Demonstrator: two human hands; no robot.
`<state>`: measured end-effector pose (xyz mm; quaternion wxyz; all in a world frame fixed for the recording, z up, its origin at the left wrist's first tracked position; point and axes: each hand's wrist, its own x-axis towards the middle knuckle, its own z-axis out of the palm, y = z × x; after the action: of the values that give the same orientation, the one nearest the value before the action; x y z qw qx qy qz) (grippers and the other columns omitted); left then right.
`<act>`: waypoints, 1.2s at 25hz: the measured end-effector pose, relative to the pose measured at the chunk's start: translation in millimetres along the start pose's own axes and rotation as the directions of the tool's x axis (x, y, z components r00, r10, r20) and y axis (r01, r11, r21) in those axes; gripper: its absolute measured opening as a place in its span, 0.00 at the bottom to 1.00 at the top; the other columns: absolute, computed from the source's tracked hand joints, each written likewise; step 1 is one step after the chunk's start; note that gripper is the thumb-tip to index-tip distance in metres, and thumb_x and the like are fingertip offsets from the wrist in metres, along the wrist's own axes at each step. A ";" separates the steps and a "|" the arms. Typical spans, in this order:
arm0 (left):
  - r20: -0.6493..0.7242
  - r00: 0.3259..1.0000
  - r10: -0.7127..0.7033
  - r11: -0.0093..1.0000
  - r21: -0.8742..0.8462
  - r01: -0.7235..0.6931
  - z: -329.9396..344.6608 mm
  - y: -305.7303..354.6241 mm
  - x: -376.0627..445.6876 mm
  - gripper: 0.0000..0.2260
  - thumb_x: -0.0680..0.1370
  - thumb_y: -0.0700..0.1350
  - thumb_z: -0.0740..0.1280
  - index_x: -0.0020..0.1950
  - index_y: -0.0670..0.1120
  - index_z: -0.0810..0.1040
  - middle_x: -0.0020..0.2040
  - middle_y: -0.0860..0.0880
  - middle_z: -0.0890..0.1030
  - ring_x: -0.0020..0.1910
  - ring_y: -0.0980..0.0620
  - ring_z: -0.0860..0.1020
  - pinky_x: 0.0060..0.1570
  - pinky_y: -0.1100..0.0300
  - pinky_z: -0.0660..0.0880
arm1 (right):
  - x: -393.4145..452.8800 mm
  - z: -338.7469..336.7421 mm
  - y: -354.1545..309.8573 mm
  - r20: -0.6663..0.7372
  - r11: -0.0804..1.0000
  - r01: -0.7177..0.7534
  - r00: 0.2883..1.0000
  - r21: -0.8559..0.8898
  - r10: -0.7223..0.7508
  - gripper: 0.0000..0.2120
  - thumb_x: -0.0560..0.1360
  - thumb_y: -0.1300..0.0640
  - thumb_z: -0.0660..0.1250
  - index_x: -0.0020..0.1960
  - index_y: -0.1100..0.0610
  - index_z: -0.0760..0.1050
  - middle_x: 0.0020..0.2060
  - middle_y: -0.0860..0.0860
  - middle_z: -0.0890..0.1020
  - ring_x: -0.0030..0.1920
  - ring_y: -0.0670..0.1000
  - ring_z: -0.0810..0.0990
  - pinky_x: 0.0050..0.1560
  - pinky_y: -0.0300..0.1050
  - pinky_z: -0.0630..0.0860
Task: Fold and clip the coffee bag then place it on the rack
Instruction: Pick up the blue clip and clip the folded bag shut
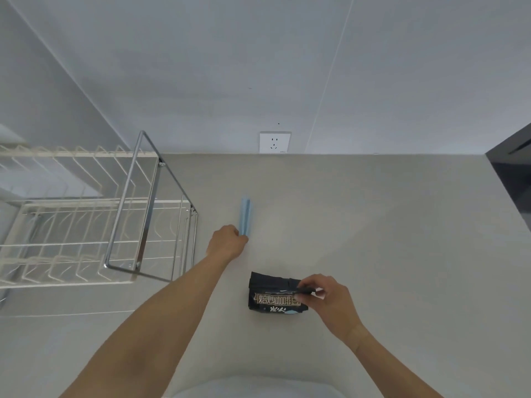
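Note:
A black coffee bag (273,298) with gold lettering lies on the grey counter, its top folded down. My right hand (327,297) pinches the folded top at the bag's right edge. A long light blue clip (246,214) lies on the counter beyond the bag. My left hand (227,241) is closed around the clip's near end. The wire rack (94,214) stands at the left, with a chrome frame and cream wire dividers.
A wall socket (275,142) sits just above the counter's back edge. A dark appliance (514,173) occupies the far right corner. The grey counter (373,239) stretches between the rack and that appliance.

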<state>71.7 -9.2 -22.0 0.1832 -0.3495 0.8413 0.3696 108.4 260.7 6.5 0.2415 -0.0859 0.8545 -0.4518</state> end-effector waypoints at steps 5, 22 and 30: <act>0.006 0.997 0.081 0.902 -0.425 -0.071 -12.0 -29.6 -46.2 0.07 0.78 0.42 0.68 0.53 0.41 0.76 0.48 0.41 0.84 0.40 0.45 0.85 0.40 0.51 0.83 | -1.0 0.5 -2.6 -0.005 1.000 -0.008 1.000 -0.005 0.008 0.14 0.67 0.59 0.77 0.38 0.40 0.80 0.40 0.36 0.84 0.45 0.42 0.82 0.47 0.40 0.77; -0.467 0.652 0.597 0.792 0.214 -0.572 1.6 -95.9 -136.9 0.10 0.68 0.38 0.79 0.41 0.48 0.79 0.46 0.54 0.81 0.33 0.55 0.78 0.27 0.55 0.80 | -5.6 -4.1 -12.8 0.005 0.992 -0.039 0.999 0.122 0.039 0.04 0.70 0.57 0.75 0.40 0.48 0.83 0.38 0.44 0.86 0.37 0.36 0.80 0.40 0.25 0.72; -0.351 0.680 0.644 0.764 0.266 -0.587 17.3 -72.6 -132.2 0.10 0.70 0.43 0.77 0.42 0.49 0.76 0.46 0.56 0.79 0.30 0.56 0.77 0.23 0.57 0.77 | -8.4 -12.7 -8.9 0.068 0.970 -0.073 0.996 0.234 0.058 0.18 0.68 0.71 0.73 0.50 0.51 0.81 0.44 0.52 0.87 0.43 0.49 0.85 0.44 0.37 0.78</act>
<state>216.1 28.6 5.7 -0.1159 -0.1038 0.9507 0.2684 108.8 267.9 22.6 0.2907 -0.0421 0.7894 -0.5391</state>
